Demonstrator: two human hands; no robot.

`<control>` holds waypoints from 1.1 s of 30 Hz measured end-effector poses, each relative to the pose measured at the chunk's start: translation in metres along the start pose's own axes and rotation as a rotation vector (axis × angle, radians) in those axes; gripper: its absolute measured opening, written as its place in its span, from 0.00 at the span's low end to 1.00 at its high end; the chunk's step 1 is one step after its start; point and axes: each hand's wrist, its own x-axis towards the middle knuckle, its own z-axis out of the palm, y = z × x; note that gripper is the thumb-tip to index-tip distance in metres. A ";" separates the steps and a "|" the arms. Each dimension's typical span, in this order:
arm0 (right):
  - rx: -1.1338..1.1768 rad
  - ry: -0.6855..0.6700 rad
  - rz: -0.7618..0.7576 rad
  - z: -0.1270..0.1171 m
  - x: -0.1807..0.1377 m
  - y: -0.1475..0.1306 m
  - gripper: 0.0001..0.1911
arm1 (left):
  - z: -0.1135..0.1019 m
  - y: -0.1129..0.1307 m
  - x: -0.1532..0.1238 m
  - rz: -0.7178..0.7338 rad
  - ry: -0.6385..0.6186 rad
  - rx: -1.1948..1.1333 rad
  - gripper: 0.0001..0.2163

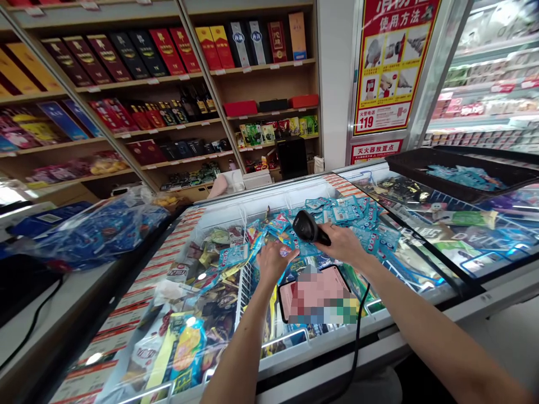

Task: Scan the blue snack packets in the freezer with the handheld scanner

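A black handheld barcode scanner [309, 226] is gripped in my right hand [343, 243], its head pointing left above the freezer's glass lid. Its black cable [357, 342] runs down over the front edge. To the left, my left hand [273, 259] rests among small blue packets [343, 212], with the thumb held apart from the fingers. The fingertips are partly hidden by the hand itself. Many such packets lie spread on the glass beyond both hands. Below them, closer to me, lies a phone [290, 294] with its screen blurred out.
Frozen treats in wire baskets show through the chest freezer's glass [185, 297]. A black tray [455, 193] with more blue packets stands at the right. At the left is a clear bag of blue packs [105, 230]. Shelves of boxed bottles [168, 53] line the back.
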 end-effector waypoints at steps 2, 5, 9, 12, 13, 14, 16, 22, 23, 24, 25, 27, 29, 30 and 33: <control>0.010 0.017 -0.005 0.001 -0.001 0.000 0.23 | -0.002 -0.006 0.002 -0.010 -0.021 -0.054 0.13; 0.030 0.061 -0.023 0.003 -0.001 0.001 0.25 | -0.009 -0.019 0.006 -0.038 -0.041 -0.271 0.13; 0.000 0.100 -0.058 0.007 0.000 0.005 0.22 | -0.021 -0.032 0.007 -0.124 0.012 -0.537 0.14; -0.046 0.104 -0.088 0.011 0.004 0.008 0.21 | -0.025 -0.034 0.005 -0.192 0.052 -0.658 0.14; -0.063 0.099 -0.098 0.012 0.005 0.008 0.21 | -0.025 -0.034 0.004 -0.199 0.064 -0.700 0.15; -0.083 0.091 -0.106 0.013 0.007 0.009 0.21 | -0.023 -0.034 0.004 -0.200 0.074 -0.738 0.15; -0.127 0.059 -0.122 0.014 0.010 0.011 0.21 | -0.020 -0.036 0.004 -0.188 0.085 -0.786 0.16; -0.184 0.010 -0.169 0.007 0.021 0.009 0.21 | -0.013 -0.043 0.006 -0.209 0.090 -0.867 0.18; -0.183 0.011 -0.189 0.004 0.023 0.008 0.21 | -0.013 -0.043 0.006 -0.210 0.092 -0.877 0.18; -0.182 0.005 -0.218 0.000 0.025 0.006 0.21 | -0.013 -0.043 0.006 -0.206 0.091 -0.882 0.18; -0.183 -0.005 -0.248 -0.003 0.027 0.004 0.21 | -0.013 -0.043 0.006 -0.199 0.089 -0.885 0.18; -0.193 -0.047 -0.318 -0.011 0.031 0.000 0.21 | -0.013 -0.042 0.006 -0.186 0.091 -0.888 0.18; -0.208 -0.044 -0.284 -0.016 0.032 -0.004 0.22 | -0.013 -0.043 0.005 -0.177 0.102 -0.898 0.17; -0.214 -0.035 -0.250 -0.018 0.031 -0.005 0.22 | -0.013 -0.043 0.005 -0.175 0.108 -0.902 0.17; -0.192 -0.012 -0.171 -0.018 0.023 -0.005 0.21 | -0.012 -0.044 0.005 -0.182 0.111 -0.904 0.16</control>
